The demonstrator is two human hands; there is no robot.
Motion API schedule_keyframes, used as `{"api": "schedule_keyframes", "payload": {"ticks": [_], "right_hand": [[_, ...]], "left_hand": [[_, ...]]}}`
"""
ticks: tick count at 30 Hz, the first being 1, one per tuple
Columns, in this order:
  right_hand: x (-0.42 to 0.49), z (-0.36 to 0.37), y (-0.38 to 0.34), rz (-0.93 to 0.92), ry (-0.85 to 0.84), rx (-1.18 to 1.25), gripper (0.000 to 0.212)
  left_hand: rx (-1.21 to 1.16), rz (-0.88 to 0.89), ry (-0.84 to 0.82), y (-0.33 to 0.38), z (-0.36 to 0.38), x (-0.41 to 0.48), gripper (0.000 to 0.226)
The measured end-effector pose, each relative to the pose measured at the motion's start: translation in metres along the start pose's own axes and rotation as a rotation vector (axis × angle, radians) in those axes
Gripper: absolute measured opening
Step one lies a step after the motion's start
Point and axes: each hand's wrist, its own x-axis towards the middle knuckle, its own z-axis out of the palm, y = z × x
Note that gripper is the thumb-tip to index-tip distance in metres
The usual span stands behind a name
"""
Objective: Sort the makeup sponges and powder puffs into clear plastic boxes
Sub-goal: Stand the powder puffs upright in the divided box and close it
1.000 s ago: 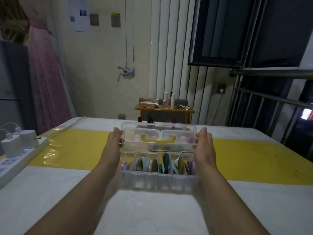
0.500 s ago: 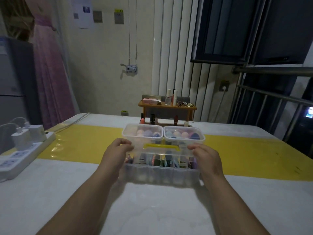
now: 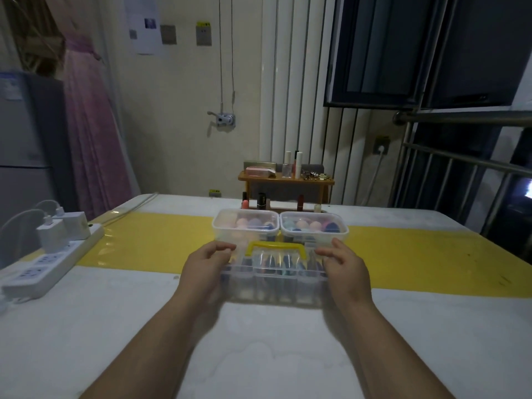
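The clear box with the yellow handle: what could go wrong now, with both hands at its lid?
The upright puffs in the clear box could get pinched under the lid. The two open tubs stand just behind it; if the left hand or right hand pushes forward, they may be knocked.
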Motion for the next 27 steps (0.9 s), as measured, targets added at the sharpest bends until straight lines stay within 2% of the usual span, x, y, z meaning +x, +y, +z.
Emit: {"api": "schedule_keyframes", "payload": {"ticks": [3,5,7,9,12,14,16,20,27], "right_hand": [[-0.007,0.001,-0.004,-0.091,-0.029,-0.047,0.02],[-0.007,-0.001,-0.001,-0.147,-0.093,-0.079,0.02],[-0.004,-0.007,0.004,-0.166,-0.207,-0.123,0.042],[-0.002,-0.01,0.005,-0.172,-0.255,-0.183,0.058],[-0.003,-0.01,0.004,-0.155,-0.236,-0.137,0.07],[-0.004,-0.012,0.005,-0.086,-0.19,-0.116,0.091],[-0.007,-0.015,0.007,-0.005,-0.174,-0.098,0.105],[-0.008,-0.016,0.006,-0.003,-0.169,-0.063,0.079],[0.009,-0.016,-0.016,-0.098,-0.03,-0.031,0.078]], "left_hand": [[0.095,0.05,-0.042,-0.005,-0.003,0.002,0.009],[0.181,0.035,-0.098,-0.006,-0.007,0.002,0.031],[0.267,0.033,-0.154,-0.007,-0.01,0.002,0.048],[0.369,0.061,-0.175,-0.007,-0.012,0.003,0.055],[0.416,0.089,-0.162,-0.006,-0.014,0.003,0.083],[0.436,0.055,-0.159,-0.006,-0.017,0.004,0.098],[0.48,0.015,-0.17,-0.008,-0.02,0.005,0.088],[0.543,0.056,-0.104,-0.01,-0.019,0.005,0.046],[0.452,0.235,0.003,0.017,-0.007,0.02,0.04]]}}
